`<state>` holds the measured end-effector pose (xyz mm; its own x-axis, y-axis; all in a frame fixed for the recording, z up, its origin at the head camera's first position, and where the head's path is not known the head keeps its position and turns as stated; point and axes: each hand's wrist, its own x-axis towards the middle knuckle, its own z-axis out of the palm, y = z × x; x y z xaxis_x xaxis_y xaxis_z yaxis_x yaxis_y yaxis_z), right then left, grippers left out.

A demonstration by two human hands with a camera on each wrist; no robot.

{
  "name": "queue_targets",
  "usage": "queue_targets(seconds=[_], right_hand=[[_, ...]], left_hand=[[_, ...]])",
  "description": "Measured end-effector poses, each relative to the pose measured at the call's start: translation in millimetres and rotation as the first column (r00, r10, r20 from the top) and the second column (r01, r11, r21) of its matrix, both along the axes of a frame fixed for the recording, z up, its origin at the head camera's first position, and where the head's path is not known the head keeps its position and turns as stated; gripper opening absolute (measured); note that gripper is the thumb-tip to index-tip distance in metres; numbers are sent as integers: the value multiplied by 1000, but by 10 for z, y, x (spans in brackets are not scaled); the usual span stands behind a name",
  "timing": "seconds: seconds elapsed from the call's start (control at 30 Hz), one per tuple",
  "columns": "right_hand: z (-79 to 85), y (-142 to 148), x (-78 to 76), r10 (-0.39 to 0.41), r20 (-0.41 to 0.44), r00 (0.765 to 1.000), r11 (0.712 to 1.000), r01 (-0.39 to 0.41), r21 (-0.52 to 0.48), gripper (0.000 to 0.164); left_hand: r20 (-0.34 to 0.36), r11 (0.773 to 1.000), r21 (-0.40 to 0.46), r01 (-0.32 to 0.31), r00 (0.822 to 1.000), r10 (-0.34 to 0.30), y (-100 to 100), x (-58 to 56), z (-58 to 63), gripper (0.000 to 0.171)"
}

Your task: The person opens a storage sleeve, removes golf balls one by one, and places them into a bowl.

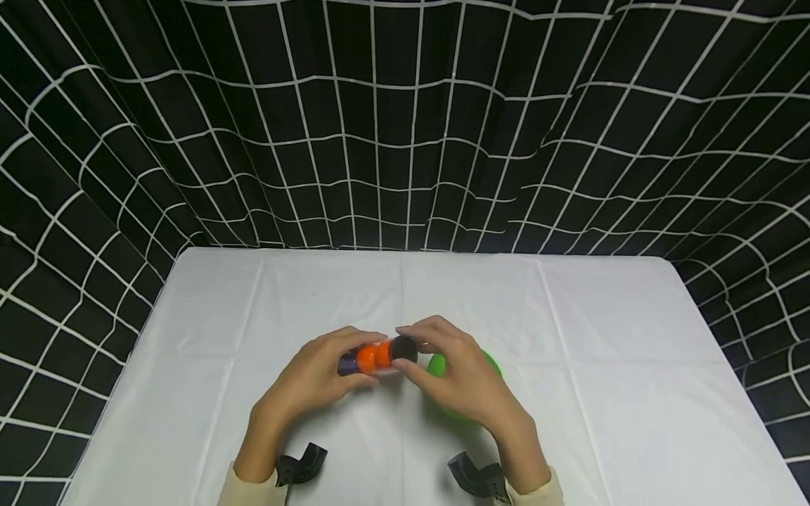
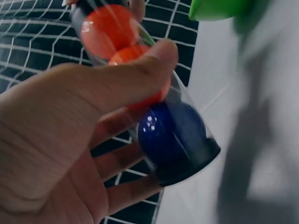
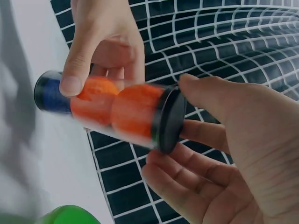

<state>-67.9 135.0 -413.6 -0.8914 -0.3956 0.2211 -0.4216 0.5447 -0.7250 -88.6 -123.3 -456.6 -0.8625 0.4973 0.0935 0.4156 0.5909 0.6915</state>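
A clear plastic tube (image 1: 373, 357) lies sideways above the white table (image 1: 595, 330), held between both hands. Inside it sit two orange balls (image 3: 133, 109) and one blue ball (image 2: 170, 128) at the closed black end. My left hand (image 1: 316, 379) grips the tube's body (image 2: 140, 93), thumb over the orange balls. My right hand (image 1: 455, 369) pinches the black cap (image 3: 169, 120) at the other end with thumb and fingers. The cap sits on the tube's mouth.
A green round object (image 1: 439, 365) lies on the table under my right hand, mostly hidden. Its edge also shows as a green shape (image 3: 65, 215) below the tube. A black cloth with a white grid (image 1: 405, 119) hangs behind and beside the table.
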Motion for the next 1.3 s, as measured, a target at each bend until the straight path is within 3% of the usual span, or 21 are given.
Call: queue_targets(seconds=[0.23, 0.4, 0.6, 0.97, 1.3], right_hand=[[54, -28, -2, -12, 18, 1000, 1000, 12, 6, 45], [58, -90, 18, 13, 43, 999, 997, -10, -80, 43], [78, -108, 5, 21, 51, 998, 990, -14, -144, 42], [-8, -175, 16, 40, 106, 994, 975, -15, -222, 42], [-41, -293, 3, -53, 147, 988, 962, 91, -259, 39]], left_hand=[[-59, 994, -102, -46, 997, 40, -26, 77, 118, 62], [-132, 992, -104, -73, 990, 59, -101, 148, 201, 59], [-232, 993, -84, -84, 971, 62, -120, 148, 254, 56], [-248, 988, -118, -100, 966, 68, -185, 188, 243, 56], [-254, 979, -148, -137, 962, 96, -199, 157, 232, 57]])
